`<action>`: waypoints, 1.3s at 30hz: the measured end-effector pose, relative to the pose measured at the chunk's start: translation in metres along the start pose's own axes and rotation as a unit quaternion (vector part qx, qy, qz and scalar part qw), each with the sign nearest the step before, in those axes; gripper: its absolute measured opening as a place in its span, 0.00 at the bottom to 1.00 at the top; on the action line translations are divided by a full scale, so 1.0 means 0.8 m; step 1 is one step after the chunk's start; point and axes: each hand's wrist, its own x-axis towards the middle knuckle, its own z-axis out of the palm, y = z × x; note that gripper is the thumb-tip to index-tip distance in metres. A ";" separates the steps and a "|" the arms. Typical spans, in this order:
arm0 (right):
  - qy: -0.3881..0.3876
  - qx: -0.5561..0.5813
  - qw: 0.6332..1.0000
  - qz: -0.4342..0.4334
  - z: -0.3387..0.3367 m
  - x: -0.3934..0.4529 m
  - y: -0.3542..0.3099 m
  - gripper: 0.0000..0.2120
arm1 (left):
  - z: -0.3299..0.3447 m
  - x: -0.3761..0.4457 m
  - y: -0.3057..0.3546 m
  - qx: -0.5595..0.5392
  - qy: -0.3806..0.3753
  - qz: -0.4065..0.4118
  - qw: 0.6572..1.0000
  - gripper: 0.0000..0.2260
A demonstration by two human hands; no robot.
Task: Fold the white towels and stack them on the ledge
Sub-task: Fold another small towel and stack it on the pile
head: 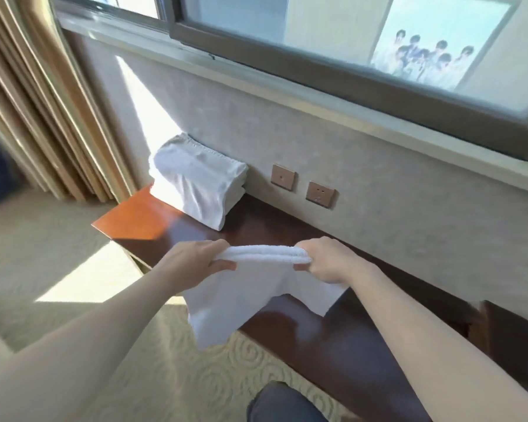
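A white towel [256, 287] is pinched along its doubled top edge by the left hand [200, 258] and right hand [325, 260], above the dark wooden ledge [333, 339]. Corners should be matched before it is lowered beside the folded stack [198, 181].

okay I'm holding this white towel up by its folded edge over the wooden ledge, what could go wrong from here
The white terry towel is pinched only at its ends by the left hand and right hand; its loose lower half may fold crooked. It overhangs the dark wooden ledge edge and might slide floorward. Careless placing could topple the folded white towel stack.
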 end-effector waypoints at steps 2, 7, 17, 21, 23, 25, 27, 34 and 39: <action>-0.008 0.008 1.000 -0.017 -0.009 0.035 -0.016 0.04 | -0.010 0.003 -0.031 -0.012 -0.026 -0.018 0.999 0.28; -0.048 0.033 0.998 -0.039 -0.034 0.132 -0.034 0.05 | -0.031 0.052 -0.106 -0.010 -0.126 -0.052 0.991 0.29; -0.090 0.076 0.992 -0.035 -0.104 0.299 -0.055 0.09 | -0.083 0.200 -0.251 0.017 -0.167 -0.066 0.984 0.18; -0.095 0.083 0.992 -0.029 -0.129 0.329 -0.075 0.10 | -0.108 0.247 -0.297 0.049 -0.163 -0.053 0.984 0.20; -0.108 0.106 0.988 -0.022 -0.139 0.342 -0.087 0.12 | -0.118 0.266 -0.319 0.034 -0.176 -0.043 0.983 0.19; -0.130 0.117 0.985 -0.011 -0.145 0.354 -0.102 0.10 | -0.124 0.280 -0.340 0.007 -0.205 -0.035 0.978 0.18; -0.141 0.133 0.981 0.007 -0.148 0.369 -0.117 0.08 | -0.129 0.296 -0.366 -0.024 -0.234 -0.028 0.971 0.16; -0.119 0.175 0.973 0.093 -0.187 0.435 -0.191 0.14 | -0.178 0.391 -0.476 -0.025 -0.263 0.053 0.963 0.18; -0.010 0.159 0.973 0.164 -0.241 0.485 -0.230 0.09 | -0.236 0.476 -0.514 0.010 -0.174 0.131 0.976 0.16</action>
